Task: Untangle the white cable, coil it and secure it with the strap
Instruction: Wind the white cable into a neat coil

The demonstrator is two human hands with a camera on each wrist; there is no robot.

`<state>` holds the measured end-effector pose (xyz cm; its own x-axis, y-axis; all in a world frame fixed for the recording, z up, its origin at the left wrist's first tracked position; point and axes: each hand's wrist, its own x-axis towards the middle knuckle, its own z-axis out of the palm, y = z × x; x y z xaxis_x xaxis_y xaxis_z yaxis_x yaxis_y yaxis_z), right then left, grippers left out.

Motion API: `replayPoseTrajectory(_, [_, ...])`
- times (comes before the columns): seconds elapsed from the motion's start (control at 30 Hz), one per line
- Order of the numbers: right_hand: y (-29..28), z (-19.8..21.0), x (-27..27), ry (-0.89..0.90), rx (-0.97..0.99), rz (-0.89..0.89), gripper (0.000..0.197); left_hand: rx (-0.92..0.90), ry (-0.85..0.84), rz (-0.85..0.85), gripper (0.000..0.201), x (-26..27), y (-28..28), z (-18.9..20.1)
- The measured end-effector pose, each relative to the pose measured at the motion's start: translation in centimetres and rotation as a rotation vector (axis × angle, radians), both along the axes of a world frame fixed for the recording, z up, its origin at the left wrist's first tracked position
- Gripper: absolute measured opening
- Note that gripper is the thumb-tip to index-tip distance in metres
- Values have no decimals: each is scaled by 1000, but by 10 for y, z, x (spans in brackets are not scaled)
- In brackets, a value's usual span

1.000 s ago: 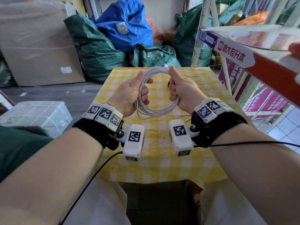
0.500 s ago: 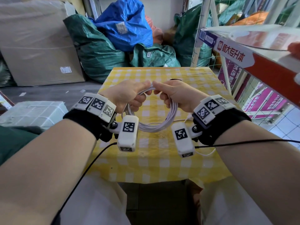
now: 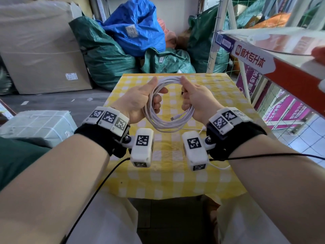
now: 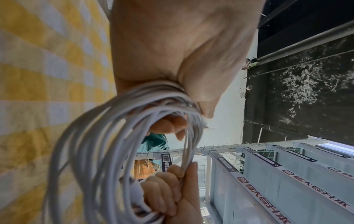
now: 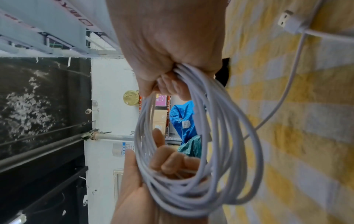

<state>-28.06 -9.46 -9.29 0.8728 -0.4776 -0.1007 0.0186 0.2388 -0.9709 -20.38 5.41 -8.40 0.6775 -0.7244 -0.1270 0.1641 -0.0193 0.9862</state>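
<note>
Left hand (image 3: pixel 139 101) grips cable (image 3: pixel 167 120) coil at 9 o'clock, right hand (image 3: pixel 195 101) at 3; keep loops bunched, tuck tail.

The cable (image 3: pixel 168 120) coil is held above the bench (image 3: pixel 175 173), between the left hand (image 3: pixel 139 101) on its left side and the right hand (image 3: pixel 197 101) on its right. One cable end trails onto the bench below the right wrist. Sacks (image 3: pixel 109 55) lie behind the bench, a box (image 3: pixel 38 50) to their left, and a shelf (image 3: pixel 281 55) right of the bench.
</note>
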Motion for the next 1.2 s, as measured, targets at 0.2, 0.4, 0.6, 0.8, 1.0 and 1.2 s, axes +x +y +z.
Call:
replayPoseTrajectory(0.2, [-2,-3,0,-50,167,-47,36,-59,64,66,48,-5,-3,-3])
replayPoseTrajectory(0.4, [-4,0,-4,89,-284,83,36,78,7,41,46,-1,-1,4])
replayPoseTrajectory(0.6, [1,5,-7,131,-613,287,41,293,-81,-83,44,-4,-2,8])
replayPoseTrajectory(0.8, [4,4,-4,112,-477,175,40,185,-73,-46,41,-3,-4,6])
replayPoseTrajectory(1.0, [-3,5,-4,37,-153,-89,40,33,-4,17,29,-2,2,2])
replayPoseTrajectory(1.2, [-4,5,-2,-20,43,-136,40,-163,120,44,20,-5,1,-1])
